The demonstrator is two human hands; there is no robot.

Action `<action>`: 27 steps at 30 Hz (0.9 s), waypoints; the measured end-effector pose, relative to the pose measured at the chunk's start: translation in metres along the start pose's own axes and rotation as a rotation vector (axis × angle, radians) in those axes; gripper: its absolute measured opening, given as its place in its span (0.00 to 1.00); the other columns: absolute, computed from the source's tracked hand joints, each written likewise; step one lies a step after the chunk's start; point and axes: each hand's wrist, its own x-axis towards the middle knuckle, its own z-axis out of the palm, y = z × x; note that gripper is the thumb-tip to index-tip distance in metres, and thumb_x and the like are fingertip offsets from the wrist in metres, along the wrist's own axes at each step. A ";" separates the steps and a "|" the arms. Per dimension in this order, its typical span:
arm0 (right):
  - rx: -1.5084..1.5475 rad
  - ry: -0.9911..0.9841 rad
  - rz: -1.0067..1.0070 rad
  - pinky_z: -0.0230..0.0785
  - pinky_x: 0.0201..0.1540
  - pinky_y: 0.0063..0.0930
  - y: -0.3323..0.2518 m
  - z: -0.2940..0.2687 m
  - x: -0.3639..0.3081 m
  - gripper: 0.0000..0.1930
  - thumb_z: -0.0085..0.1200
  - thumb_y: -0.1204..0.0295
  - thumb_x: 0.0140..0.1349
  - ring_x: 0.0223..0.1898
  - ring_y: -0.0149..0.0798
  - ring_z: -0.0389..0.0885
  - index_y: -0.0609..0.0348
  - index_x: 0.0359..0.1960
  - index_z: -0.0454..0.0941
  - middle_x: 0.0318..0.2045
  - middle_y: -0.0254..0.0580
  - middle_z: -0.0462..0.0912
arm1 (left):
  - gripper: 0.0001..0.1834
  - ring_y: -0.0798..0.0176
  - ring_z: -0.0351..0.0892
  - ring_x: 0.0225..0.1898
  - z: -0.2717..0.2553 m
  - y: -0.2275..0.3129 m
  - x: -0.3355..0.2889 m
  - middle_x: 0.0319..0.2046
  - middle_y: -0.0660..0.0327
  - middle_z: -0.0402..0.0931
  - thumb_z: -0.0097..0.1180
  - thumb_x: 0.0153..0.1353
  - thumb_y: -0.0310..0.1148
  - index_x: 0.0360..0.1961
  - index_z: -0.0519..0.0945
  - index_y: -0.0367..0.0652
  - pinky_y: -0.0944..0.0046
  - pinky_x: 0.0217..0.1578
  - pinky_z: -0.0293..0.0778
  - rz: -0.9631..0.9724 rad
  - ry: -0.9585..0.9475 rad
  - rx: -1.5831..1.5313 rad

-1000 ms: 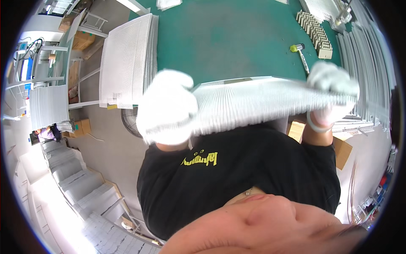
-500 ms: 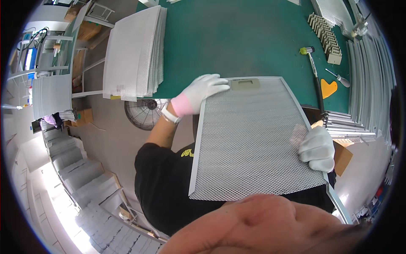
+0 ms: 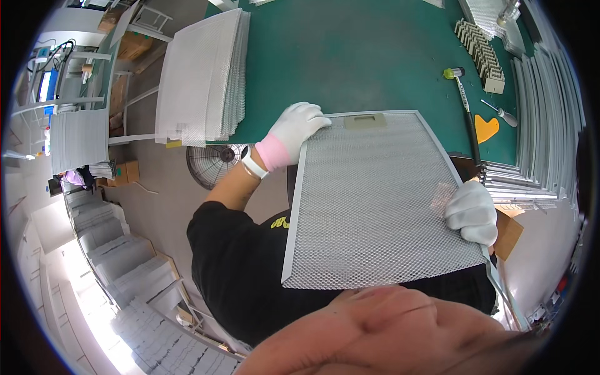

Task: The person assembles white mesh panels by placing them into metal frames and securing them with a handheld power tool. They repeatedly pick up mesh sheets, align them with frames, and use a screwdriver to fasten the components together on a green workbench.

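A metal mesh filter point(image 3: 381, 200) with a pale metal frame is tilted in front of me, its far end at the bench edge. A beige latch plate point(image 3: 365, 121) sits at that far end. Closed over the far left corner is my left hand point(image 3: 297, 130), gloved in white with a pink cuff. My right hand point(image 3: 472, 214), in a white glove, is wrapped around the right frame edge; its thumb is hidden. Bare mesh shows along the near edge. From the near right corner a loose frame strip point(image 3: 505, 297) slants down and outward.
On the green bench point(image 3: 344, 56) lie a mallet point(image 3: 464, 103), a screwdriver point(image 3: 502, 114), a yellow scraper point(image 3: 485, 129) and a row of beige parts point(image 3: 480, 57). Mesh sheets point(image 3: 200, 78) are stacked left, metal strips point(image 3: 547, 119) right. A floor fan point(image 3: 215, 164) stands below.
My left hand has slid slightly left and its fingers have drawn in at the corner. My left elbow has swung outward. The filter's near edge has risen a little.
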 end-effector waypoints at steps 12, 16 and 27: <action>-0.330 0.421 0.097 0.67 0.26 0.34 0.031 -0.018 0.060 0.17 0.59 0.61 0.65 0.22 0.36 0.74 0.61 0.43 0.69 0.25 0.42 0.75 | 0.12 0.66 0.63 0.10 -0.095 0.077 -0.002 0.10 0.66 0.61 0.56 0.64 0.28 0.24 0.69 0.41 0.63 0.19 0.65 0.809 1.113 -0.400; -0.568 0.817 0.114 0.74 0.35 0.29 0.041 -0.016 0.054 0.43 0.63 0.81 0.60 0.31 0.34 0.77 0.57 0.74 0.51 0.35 0.42 0.78 | 0.13 0.60 0.73 0.23 -0.084 0.054 0.001 0.26 0.54 0.73 0.62 0.64 0.35 0.35 0.73 0.36 0.55 0.26 0.73 0.718 1.185 -0.448; -0.861 0.347 0.397 0.74 0.49 0.28 0.016 -0.077 0.072 0.34 0.61 0.83 0.60 0.46 0.38 0.82 0.64 0.68 0.62 0.49 0.50 0.81 | 0.10 0.62 0.79 0.37 -0.076 0.041 0.005 0.36 0.56 0.80 0.58 0.58 0.24 0.42 0.80 0.34 0.68 0.38 0.73 0.299 1.430 -0.399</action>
